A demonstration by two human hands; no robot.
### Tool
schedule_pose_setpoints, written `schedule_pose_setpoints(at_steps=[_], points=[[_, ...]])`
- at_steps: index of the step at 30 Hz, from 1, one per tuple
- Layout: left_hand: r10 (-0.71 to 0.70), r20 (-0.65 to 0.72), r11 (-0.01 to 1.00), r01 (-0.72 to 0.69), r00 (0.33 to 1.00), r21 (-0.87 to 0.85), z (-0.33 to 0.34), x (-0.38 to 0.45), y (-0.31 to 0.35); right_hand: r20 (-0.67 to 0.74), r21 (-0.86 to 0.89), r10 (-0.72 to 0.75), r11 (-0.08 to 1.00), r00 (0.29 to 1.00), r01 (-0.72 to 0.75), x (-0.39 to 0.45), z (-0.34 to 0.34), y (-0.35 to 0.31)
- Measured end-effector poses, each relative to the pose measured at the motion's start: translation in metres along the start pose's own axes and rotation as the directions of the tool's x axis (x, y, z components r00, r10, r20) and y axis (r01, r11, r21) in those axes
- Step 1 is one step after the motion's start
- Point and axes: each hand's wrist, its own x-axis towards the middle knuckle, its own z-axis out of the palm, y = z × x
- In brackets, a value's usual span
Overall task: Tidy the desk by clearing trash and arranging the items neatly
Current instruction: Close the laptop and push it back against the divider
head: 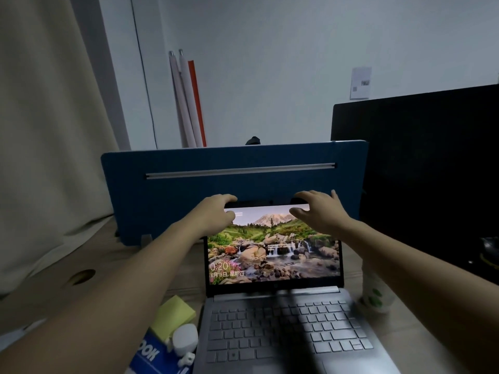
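Both forearms reach over the keyboard to the laptop lid.
Left hand and right hand each curl over the lit screen's top edge — gripping it — on the wooden desk.

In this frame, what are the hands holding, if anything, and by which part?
Both hands hold the open laptop by the top edge of its screen: left hand at the upper left corner, right hand at the upper right.
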Motion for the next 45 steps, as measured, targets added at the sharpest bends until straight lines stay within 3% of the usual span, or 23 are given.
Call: schedule_pose_setpoints(at_steps=[22, 35, 39, 45], points=[[-0.007, -0.073, 0.999, 0.003, 0.997, -0.052, -0.015, -0.136, 0.048, -0.038, -0.024, -0.083, 0.996, 0.996, 0.082, -0.129, -0.053, -0.019], [0.060, -0.169, 0.997, -0.066, 0.984, -0.030, 0.034, -0.240, 0.049, -0.135, 0.018, -0.119, 0.992, 0.984, 0.123, -0.248, -0.029, -0.029], [0.094, -0.212, 0.995, -0.099, 0.973, -0.013, 0.053, -0.265, 0.045, -0.122, 0.005, -0.114, 0.993, 0.986, 0.115, -0.277, -0.013, -0.028], [0.077, -0.165, 0.997, -0.076, 0.983, 0.015, 0.075, -0.287, 0.039, -0.036, -0.043, -0.117, 0.992, 0.992, 0.115, -0.309, 0.013, -0.021]])
